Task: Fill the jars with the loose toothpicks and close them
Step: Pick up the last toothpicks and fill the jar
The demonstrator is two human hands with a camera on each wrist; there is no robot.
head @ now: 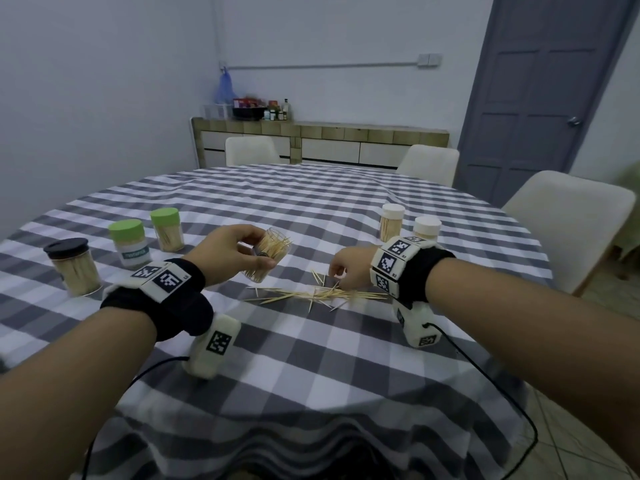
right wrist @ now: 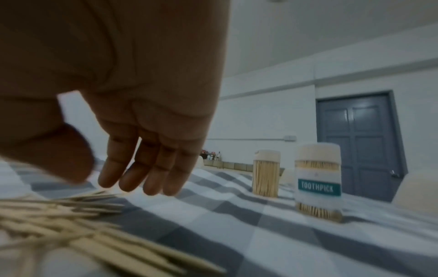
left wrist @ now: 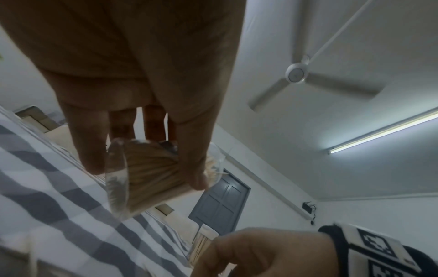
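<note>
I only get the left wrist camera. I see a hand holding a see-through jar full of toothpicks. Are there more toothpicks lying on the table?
Observer: Yes. A loose pile of toothpicks lies on the checked tablecloth, just right of the jar.
Operator: What's the other hand doing?
Observer: The right hand hovers over the pile with its fingers fairly straight and pointing down. I see nothing held in it.
Operator: Are there other jars?
Observer: Five, all lidded: a black-lidded jar and two green-lidded jars on the left, and two white-lidded jars on the right.
</note>
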